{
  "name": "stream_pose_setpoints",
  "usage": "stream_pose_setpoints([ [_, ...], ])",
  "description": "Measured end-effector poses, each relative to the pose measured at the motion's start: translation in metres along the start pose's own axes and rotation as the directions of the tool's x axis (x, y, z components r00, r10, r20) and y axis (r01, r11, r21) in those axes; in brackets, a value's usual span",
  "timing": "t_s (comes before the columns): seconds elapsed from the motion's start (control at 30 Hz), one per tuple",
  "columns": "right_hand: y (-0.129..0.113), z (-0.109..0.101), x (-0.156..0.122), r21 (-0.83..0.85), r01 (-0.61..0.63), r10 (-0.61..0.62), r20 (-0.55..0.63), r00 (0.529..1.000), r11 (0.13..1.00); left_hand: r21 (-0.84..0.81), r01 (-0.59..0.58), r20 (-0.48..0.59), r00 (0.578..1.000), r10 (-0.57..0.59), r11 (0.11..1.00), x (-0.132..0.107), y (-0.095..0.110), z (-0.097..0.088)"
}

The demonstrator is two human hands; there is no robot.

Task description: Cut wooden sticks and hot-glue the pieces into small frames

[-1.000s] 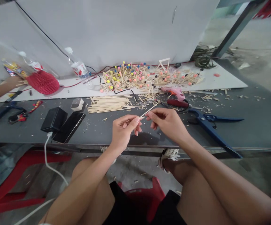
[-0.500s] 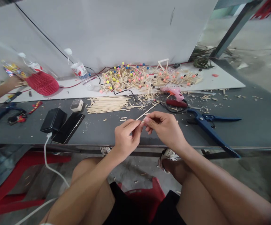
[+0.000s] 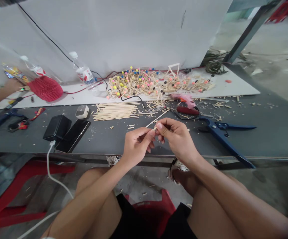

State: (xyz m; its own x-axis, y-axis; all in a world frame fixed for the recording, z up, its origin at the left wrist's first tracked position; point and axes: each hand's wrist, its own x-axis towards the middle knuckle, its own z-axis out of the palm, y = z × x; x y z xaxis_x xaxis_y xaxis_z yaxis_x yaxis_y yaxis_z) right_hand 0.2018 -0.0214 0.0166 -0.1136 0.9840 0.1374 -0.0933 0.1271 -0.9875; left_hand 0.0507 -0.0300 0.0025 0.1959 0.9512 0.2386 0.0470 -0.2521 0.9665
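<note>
Both my hands meet over the front edge of the grey table [image 3: 270, 132]. My left hand [image 3: 137, 146] and my right hand [image 3: 176, 136] pinch the near end of a thin wooden stick [image 3: 159, 118], which points up and away to the right. Fingertips of the two hands touch each other at the stick. Behind them lies a bundle of long plain sticks [image 3: 115, 110]. Farther back is a heap of sticks with coloured ball tips [image 3: 154, 83].
Blue-handled cutters [image 3: 223, 132] lie right of my hands, a pink glue gun [image 3: 185, 98] behind. A phone [image 3: 73, 134], a black box [image 3: 56, 126] and a white cable [image 3: 49, 166] lie left. Another person's hand [image 3: 12, 85] touches a red object [image 3: 45, 88] at far left. Water bottle [image 3: 83, 70] at back.
My hands have drifted slightly right and closer together, still pinching the stick. The left fingers have slid up to the right fingertips.
</note>
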Motion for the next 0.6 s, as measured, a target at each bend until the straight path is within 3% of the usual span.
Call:
stream_pose_setpoints([
  [0.17,-0.003,0.0005,0.0003,-0.092,0.036,-0.038,-0.015,0.999,0.995,-0.086,0.072,0.012,0.997,-0.071,0.994,0.0021,-0.0016,-0.0006],
  [0.43,-0.0027,-0.0018,-0.0028,-0.254,0.066,-0.077,-0.034,0.996,0.965,0.138,-0.047,-0.054,0.997,0.054,0.989,0.0009,-0.0007,-0.0033],
  [0.6,-0.0025,0.0006,-0.0036,-0.24,0.058,-0.067,-0.029,0.997,0.969,0.129,-0.047,-0.048,0.997,0.053,0.991,-0.0003,-0.0009,-0.0044],
])
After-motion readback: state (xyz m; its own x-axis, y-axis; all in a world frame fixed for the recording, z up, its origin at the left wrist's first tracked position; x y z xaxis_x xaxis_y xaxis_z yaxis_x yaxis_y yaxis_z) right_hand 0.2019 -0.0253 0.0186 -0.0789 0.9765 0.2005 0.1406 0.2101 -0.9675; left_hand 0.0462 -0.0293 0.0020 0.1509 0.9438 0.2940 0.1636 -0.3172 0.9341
